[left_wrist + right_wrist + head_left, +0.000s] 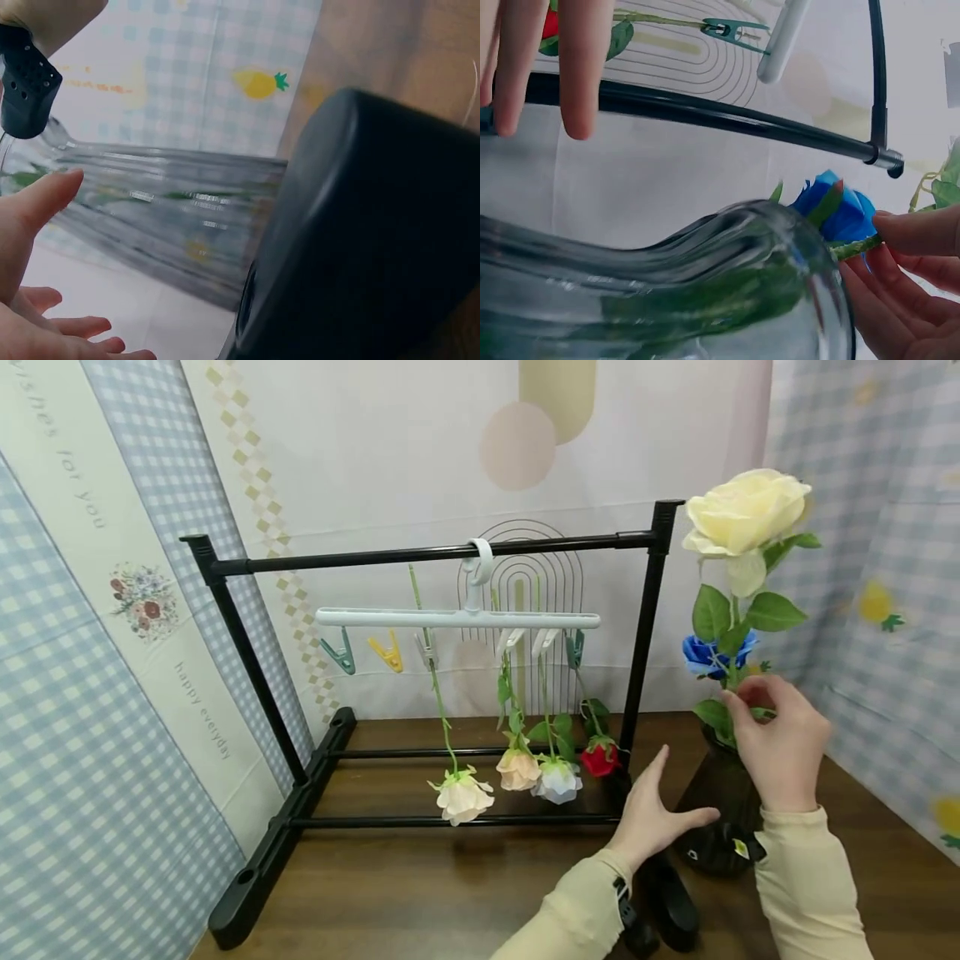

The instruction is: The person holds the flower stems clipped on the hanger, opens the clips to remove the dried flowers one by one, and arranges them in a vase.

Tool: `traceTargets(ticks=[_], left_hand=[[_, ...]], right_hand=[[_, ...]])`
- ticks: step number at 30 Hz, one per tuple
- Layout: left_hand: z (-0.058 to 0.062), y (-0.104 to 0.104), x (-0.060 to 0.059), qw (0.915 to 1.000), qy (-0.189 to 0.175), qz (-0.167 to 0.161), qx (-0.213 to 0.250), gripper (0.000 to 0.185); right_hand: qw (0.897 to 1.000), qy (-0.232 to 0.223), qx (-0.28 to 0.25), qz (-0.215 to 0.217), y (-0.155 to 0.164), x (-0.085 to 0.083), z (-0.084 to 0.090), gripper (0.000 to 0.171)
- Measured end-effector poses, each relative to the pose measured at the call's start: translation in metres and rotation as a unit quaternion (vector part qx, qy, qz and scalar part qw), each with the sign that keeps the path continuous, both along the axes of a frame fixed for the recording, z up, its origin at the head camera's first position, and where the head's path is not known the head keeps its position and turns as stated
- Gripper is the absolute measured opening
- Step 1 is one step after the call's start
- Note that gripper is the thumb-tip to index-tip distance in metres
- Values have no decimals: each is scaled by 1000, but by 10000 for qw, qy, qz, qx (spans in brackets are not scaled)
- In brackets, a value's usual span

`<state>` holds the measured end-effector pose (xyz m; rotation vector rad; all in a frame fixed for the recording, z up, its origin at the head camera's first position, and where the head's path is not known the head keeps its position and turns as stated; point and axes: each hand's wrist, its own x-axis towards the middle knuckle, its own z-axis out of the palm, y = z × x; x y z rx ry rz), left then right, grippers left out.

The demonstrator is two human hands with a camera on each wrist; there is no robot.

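A cream rose (746,514) with green leaves stands tall above a glass vase (161,217), which looks dark in the head view. My right hand (783,743) pinches its stem between thumb and fingers just above the vase mouth. Close by, a blue rose (847,214) pokes out over the rim. My left hand (648,818) reaches beside the vase, thumb and fingers spread, holding nothing. Through the glass, in the left wrist view, green stems show inside the vase.
Left of the vase stands a black rack (420,556). From its bar hangs a pale blue hanger (457,619) with clips, several gripping upside-down flowers, including a red rose (600,758) and a cream flower (461,797). A yellow clip (386,652) holds nothing. Checked cloth (896,693) lines the right side.
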<state>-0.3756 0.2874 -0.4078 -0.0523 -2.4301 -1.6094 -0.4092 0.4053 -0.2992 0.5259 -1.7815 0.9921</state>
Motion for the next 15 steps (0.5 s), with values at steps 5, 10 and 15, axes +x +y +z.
traceTargets(ticks=[5,10,15], left_hand=[[1,8,6,9999,96,-141,2,88],[3,16,12,9994,148,-314,-15,86],[4,23,19,9990,111,-424,16,82]], right_hand=[[9994,-259,34,-216,2,6,-5,12],[9959,-750,-72,-508,5,17,-11,14],[9904,-1121,-222,-783,7,26,-13,17]])
